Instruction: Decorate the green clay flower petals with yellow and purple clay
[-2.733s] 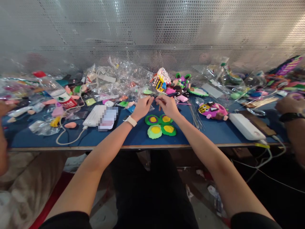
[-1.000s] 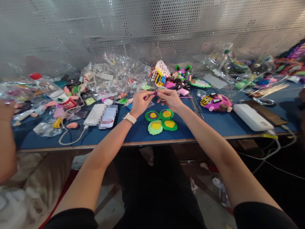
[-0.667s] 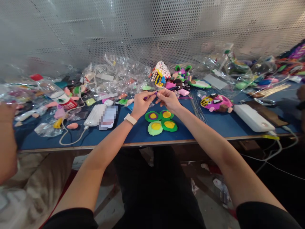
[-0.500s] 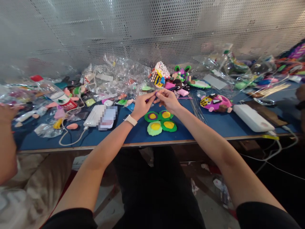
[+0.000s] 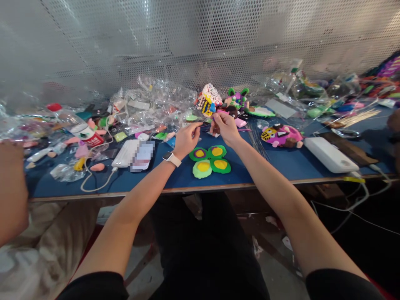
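My left hand (image 5: 186, 139), with a watch on its wrist, hovers above the table behind a butterfly-like clay piece. Its fingers are bent together; anything between them is too small to make out. Level with it, to the right, my right hand (image 5: 225, 128) pinches thumb and forefinger on something tiny that I cannot identify. A narrow gap separates the hands. Below them lies the flat clay piece: two dark green lobes with purple-ringed yellow centres at the back, a light green lobe (image 5: 199, 172) front left, and a green lobe (image 5: 224, 169) front right.
Clear plastic wrappers (image 5: 156, 104) and clay figures crowd the back. A phone (image 5: 143, 155) and white power bank (image 5: 125, 153) lie left; another white power bank (image 5: 330, 154) and a pink clay animal (image 5: 286, 136) lie right. Another person's arm (image 5: 12, 191) is at far left.
My fingertips, which met around a small purple bit, have come apart. The left hand has shifted slightly left and the right hand slightly right. The clay piece stays in place.
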Tool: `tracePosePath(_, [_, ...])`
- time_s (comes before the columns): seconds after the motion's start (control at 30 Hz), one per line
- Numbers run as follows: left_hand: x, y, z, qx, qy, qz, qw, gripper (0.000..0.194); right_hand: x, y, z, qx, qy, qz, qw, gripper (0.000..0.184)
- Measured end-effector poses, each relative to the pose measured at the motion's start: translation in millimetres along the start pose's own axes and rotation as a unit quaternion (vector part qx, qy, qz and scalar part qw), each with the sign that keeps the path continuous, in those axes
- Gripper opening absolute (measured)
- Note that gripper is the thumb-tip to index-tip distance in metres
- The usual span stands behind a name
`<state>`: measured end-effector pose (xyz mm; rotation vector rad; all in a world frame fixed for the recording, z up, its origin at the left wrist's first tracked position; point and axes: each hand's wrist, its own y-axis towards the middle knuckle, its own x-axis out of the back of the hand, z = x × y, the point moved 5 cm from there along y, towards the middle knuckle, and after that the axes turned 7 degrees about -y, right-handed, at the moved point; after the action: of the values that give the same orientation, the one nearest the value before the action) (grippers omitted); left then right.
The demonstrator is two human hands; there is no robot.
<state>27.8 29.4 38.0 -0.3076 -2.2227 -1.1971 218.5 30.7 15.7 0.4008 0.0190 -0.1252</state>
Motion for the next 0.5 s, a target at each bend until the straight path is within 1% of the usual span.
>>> tracePosePath(0.07, [0.1,1,1,-0.001,0.005,0.004,1.0,0.038,5,2,3,0.007,-0.013,0.0,1.0,0.063])
tracePosePath(0.13, [-0.1,1,2,-0.004,0.013,0.013,1.0,0.035,12,2,9,0.018,-0.053,0.005,0.998,0.061])
tracePosePath(0.2, [-0.2,1,3,0.002,0.023,0.024,0.999,0.032,21,-2,21,0.035,-0.138,0.02,0.99,0.053])
tracePosePath(0.23, [-0.2,1,3,0.007,0.028,0.03,0.999,0.032,26,-6,28,0.044,-0.196,0.032,0.979,0.047])
tracePosePath(0.3, [-0.8,0,3,0.015,0.036,0.044,0.998,0.03,39,-23,42,0.057,-0.318,0.045,0.945,0.032])
tracePosePath(0.37, [-2.4,0,3,0.017,0.039,0.061,0.997,0.03,52,-49,53,0.053,-0.452,0.059,0.889,0.018])
tracePosePath(0.4, [-3.3,1,3,0.016,0.039,0.067,0.997,0.03,58,-64,55,0.047,-0.508,0.068,0.857,0.017])
tracePosePath(0.43, [-4.0,2,3,0.015,0.039,0.072,0.997,0.03,64,-79,56,0.039,-0.554,0.078,0.828,0.021])
tracePosePath(0.5, [-4.4,3,2,0.013,0.037,0.075,0.996,0.03,73,-109,55,0.021,-0.611,0.101,0.785,0.028])
